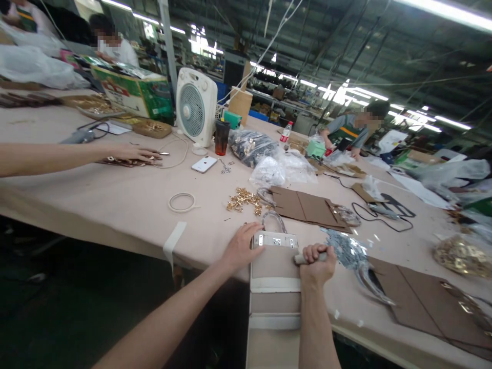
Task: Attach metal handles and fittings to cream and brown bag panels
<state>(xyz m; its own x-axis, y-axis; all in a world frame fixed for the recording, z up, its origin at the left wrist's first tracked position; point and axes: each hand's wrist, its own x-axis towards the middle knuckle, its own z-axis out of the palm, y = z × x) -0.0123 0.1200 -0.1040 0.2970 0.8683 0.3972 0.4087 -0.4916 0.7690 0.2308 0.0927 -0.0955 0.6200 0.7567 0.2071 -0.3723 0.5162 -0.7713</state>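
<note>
One beige bag piece (274,264) lies over the near edge of the worktop (213,228). The left hand (244,243) rests on its upper left corner, grip spread, perhaps to keep it steady; the right hand (318,264) has its grip wrapped around a pale handle (299,260). Gold clips (244,200) are heaped beyond, probably for easy reach. The piece's lower end is cut off; the handle is mostly covered, its tool unclear.

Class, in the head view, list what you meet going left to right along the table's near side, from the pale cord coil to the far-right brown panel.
Pale cord coil → left hand → layered brown piece → right hand → silvery pieces → brown panel
</note>
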